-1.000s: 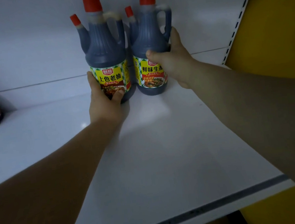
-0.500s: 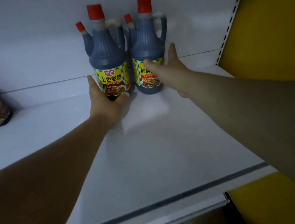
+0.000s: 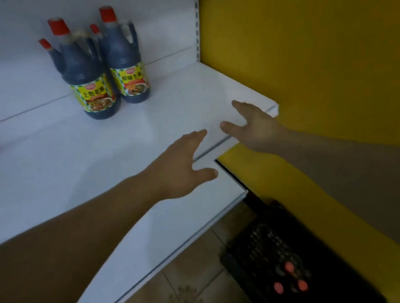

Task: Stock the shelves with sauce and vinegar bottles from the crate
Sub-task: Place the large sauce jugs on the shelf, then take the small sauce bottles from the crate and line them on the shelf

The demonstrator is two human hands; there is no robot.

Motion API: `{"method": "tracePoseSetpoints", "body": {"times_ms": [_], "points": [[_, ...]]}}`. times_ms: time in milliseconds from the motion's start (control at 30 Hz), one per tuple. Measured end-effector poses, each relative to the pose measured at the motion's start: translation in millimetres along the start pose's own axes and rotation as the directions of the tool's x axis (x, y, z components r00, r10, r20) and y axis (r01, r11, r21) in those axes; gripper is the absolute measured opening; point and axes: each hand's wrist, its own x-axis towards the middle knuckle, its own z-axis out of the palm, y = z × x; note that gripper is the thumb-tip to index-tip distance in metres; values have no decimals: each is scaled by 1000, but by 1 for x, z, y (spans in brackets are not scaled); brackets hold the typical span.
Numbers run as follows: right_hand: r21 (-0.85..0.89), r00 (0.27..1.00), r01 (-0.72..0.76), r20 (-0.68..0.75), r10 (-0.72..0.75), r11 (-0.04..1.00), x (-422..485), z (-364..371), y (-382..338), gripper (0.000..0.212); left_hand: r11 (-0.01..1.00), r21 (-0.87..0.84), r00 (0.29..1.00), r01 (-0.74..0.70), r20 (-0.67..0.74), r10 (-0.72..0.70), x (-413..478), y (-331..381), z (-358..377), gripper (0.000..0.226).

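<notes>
Here both the left hand [image 3: 183, 170] and right hand [image 3: 256, 127] hover spread and empty above the shelf [image 3: 47, 173] edge, so a careless reach toward the floor crate [image 3: 293, 260] risks knocking the two touching sauce bottles [image 3: 107, 69] standing upright at the back.

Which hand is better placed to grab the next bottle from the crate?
The right hand, probably. Both hands are empty and open, but the right one sits further toward the side where the black crate stands on the floor. The left hand is over the shelf.

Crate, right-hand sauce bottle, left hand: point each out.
crate [image 3: 275, 250]: head view, black mesh wall.
right-hand sauce bottle [image 3: 124, 57]: head view, dark body above the label.
left hand [image 3: 181, 171]: head view, back of the hand.
</notes>
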Motion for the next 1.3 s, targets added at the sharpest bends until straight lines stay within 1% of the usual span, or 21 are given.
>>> {"method": "tracePoseSetpoints", "body": {"times_ms": [67, 133, 200, 267, 333, 400, 467, 533, 600, 667, 733, 867, 933, 1000, 1067, 1100, 1200, 1300], "points": [[2, 996, -86, -17, 87, 996, -39, -10, 24, 79, 999, -27, 990, -28, 139, 31, -8, 19, 28, 86], [12, 985, -170, -22, 171, 985, -78, -18, 56, 75, 997, -59, 964, -47, 258, 60, -11, 35, 63, 86], [11, 966, -257, -17, 257, 966, -113, -19, 96, 73, 995, -71, 934, -63, 346, 84, -11, 48, 100, 86], [-23, 940, -341, 10, 341, 940, -144, -16, 139, 76, 995, -87, 895, -53, 439, 86, -9, 53, 142, 83], [-36, 899, -434, 58, 435, 900, -174, -7, 186, 80, 994, -108, 850, -24, 521, 78, -7, 54, 187, 87], [-3, 836, -538, 123, 534, 843, -206, 5, 230, 81, 994, -104, 813, -20, 577, 77, -2, 51, 233, 95], [36, 801, -589, 163, 576, 808, -235, 19, 269, 84, 997, -69, 777, 30, 629, 20, -1, 53, 272, 91], [66, 780, -615, 196, 595, 785, -257, 31, 305, 89, 997, -33, 754, 71, 656, -32, 0, 54, 305, 85], [83, 719, -684, 242, 651, 725, -272, 41, 333, 83, 994, -10, 736, 107, 673, -72, 5, 52, 334, 85], [115, 684, -721, 277, 675, 684, -279, 53, 357, 80, 990, 24, 722, 141, 681, -119, 13, 48, 359, 83], [143, 677, -729, 298, 673, 670, -279, 67, 373, 80, 984, 76, 714, 162, 679, -170, 21, 42, 380, 76], [214, 673, -737, 324, 665, 641, -260, 101, 395, 79, 973, 80, 706, 217, 675, -213, 43, 21, 418, 69], [228, 670, -740, 337, 662, 633, -244, 122, 405, 79, 965, 93, 690, 246, 682, -242, 53, 10, 436, 68], [235, 658, -751, 344, 670, 617, -229, 147, 417, 78, 959, 85, 694, 270, 674, -255, 66, -6, 457, 61], [234, 665, -744, 346, 662, 625, -212, 172, 428, 74, 964, 101, 700, 246, 669, -249, 81, -27, 478, 54], [216, 669, -739, 341, 660, 638, -205, 183, 434, 73, 967, 124, 696, 224, 673, -248, 87, -39, 489, 55], [160, 688, -716, 325, 649, 680, -178, 213, 453, 70, 967, 147, 672, 208, 697, -250, 109, -74, 520, 66], [101, 725, -661, 339, 599, 744, -153, 235, 469, 69, 984, 91, 689, 151, 704, -171, 124, -94, 551, 65]]}}
